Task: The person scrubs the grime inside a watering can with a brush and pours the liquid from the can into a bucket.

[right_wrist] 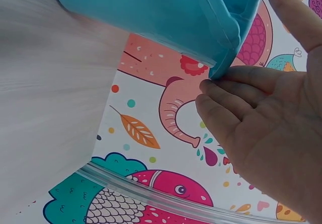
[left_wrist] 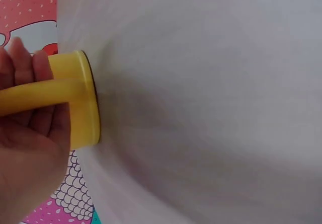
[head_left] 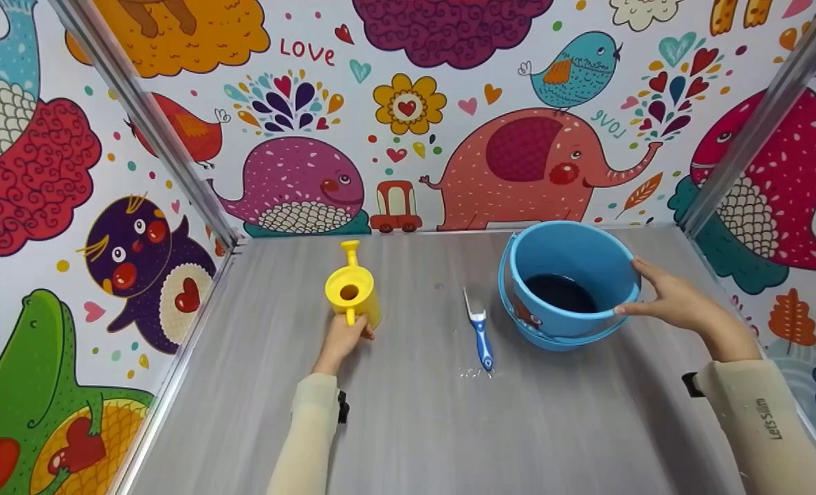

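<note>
My left hand [head_left: 344, 338] holds the handle of a yellow watering can [head_left: 370, 302], whose spout points to the back wall. In the left wrist view, the fingers [left_wrist: 22, 65] pass behind the handle beside the can's body. On the right, a blue bucket [head_left: 572, 251] with dark liquid in its bottom stands upright. My right hand [head_left: 676, 302] touches the bucket's right rim, thumb and fingers spread apart. In the right wrist view, its fingers [right_wrist: 236, 95] look nearly straight against the rim.
A brush [head_left: 482, 337] with a blue handle and pale bristles lies between the can and the bucket. Small droplets [head_left: 476, 375] dot the grey tabletop [head_left: 408, 426] near its handle. Cartoon-printed walls [head_left: 408, 192] enclose the back and both sides.
</note>
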A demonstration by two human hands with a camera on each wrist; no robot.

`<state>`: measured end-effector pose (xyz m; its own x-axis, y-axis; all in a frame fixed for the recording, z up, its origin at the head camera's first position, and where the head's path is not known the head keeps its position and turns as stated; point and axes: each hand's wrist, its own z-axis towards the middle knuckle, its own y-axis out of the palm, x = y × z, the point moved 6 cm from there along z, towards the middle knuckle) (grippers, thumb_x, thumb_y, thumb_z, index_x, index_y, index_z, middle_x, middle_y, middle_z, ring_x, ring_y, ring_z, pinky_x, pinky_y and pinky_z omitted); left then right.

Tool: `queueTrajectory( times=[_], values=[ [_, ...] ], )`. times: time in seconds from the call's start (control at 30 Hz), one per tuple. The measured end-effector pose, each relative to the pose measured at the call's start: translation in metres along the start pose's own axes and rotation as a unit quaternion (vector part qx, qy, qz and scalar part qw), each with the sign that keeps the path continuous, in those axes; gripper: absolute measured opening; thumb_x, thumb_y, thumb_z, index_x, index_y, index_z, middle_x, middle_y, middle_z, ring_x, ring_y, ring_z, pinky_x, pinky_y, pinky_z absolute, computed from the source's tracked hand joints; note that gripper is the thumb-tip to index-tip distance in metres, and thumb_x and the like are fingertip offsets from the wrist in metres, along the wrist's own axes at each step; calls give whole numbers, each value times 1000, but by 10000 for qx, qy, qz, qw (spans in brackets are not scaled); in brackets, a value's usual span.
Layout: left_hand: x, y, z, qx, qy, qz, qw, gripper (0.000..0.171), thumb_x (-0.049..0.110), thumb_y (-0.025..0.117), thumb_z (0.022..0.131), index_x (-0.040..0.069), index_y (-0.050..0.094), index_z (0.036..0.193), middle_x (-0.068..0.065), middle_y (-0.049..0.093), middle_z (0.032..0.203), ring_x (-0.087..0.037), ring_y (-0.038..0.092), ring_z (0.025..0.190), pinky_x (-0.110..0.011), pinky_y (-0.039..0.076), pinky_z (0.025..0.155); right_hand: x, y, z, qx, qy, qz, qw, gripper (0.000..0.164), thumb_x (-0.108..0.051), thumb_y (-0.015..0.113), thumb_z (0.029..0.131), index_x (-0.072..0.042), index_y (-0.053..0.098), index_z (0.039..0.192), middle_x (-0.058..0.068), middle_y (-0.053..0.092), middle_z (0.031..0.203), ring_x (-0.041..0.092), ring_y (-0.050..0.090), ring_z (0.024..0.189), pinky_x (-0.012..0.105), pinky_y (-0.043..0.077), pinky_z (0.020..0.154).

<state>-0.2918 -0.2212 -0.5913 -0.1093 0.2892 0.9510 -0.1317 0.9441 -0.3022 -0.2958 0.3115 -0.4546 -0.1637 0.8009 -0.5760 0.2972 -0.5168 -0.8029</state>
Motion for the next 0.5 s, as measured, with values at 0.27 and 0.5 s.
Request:
queueTrajectory(
  times=[0.27,0.5],
  values=[
    [3,-9,-7,-102,-188,593,9980,23,16,59,94,-2,72,90,-13,74,87,-20,66,81,-28,51,73,1,-4,1,-31,13,-23,10000,113,-48,76,82,7,8,155,36,12,159,65,19,139,76,32,98],
    [13,-31,-15,-152,-64,1499,9886,27,31,67,92,4,67,93,-5,65,86,-15,54,78,-29,44,72,0,-14,-1,-76,56,-204,9997,113,-49,75,83,11,7,153,39,12,157,66,20,138,76,32,98]
  ],
)
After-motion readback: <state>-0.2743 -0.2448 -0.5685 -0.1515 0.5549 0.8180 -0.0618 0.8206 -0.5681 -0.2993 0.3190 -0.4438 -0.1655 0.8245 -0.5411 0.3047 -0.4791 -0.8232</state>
